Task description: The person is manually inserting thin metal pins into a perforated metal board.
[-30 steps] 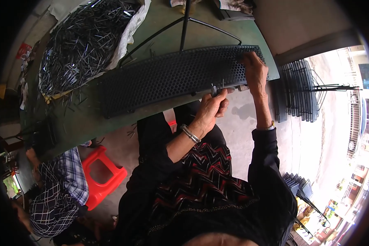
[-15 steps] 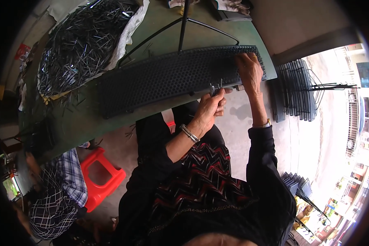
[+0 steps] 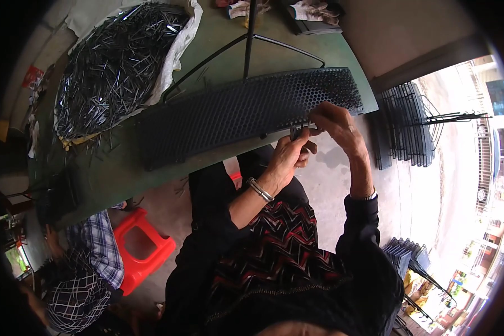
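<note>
A long dark perforated panel (image 3: 224,115) lies along the near edge of the green table, and short dark pieces stick up from many holes at its right end. Just off its near edge, my left hand (image 3: 285,159) is closed around a small bunch of thin dark pins (image 3: 295,132), their ends poking up past the thumb. My right hand (image 3: 337,126) is beside that bunch with its fingers bent together in a pinch. Whatever sits between its fingertips is too small or hidden to make out.
A heap of similar dark pins (image 3: 117,73) fills a white sack at the table's left. A black rod frame (image 3: 247,56) stands behind the panel. Gloves (image 3: 313,12) lie at the far edge. Below left are a red stool (image 3: 143,246) and another person (image 3: 98,252); stacked racks (image 3: 406,126) stand right.
My right hand has come down from the panel's right end to the pins in my left hand. My left hand stays nearly in place, still gripping the bunch.
</note>
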The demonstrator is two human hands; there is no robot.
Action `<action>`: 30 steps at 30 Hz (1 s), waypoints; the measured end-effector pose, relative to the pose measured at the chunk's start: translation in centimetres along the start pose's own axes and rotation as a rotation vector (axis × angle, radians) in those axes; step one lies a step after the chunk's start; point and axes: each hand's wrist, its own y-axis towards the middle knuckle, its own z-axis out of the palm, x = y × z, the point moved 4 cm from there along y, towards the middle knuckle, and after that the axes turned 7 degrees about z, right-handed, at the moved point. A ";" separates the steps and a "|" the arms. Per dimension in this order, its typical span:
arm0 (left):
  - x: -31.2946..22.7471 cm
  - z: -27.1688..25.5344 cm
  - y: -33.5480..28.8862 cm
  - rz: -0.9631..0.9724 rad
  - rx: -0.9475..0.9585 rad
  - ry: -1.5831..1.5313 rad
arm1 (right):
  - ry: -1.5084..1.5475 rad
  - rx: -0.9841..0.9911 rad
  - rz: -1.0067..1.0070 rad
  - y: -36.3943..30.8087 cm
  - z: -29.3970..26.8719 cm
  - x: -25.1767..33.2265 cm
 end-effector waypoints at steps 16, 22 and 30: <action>0.3 -1.1 0.3 0.010 -0.103 0.006 | -0.305 -0.868 -0.329 4.0 -2.6 -3.1; 0.1 -0.7 0.2 0.026 -0.138 -0.011 | -0.693 -0.821 -0.294 3.5 -1.3 -2.3; -0.3 -0.1 0.0 0.063 -0.121 -0.010 | -0.333 -0.172 -0.138 0.3 0.0 -1.0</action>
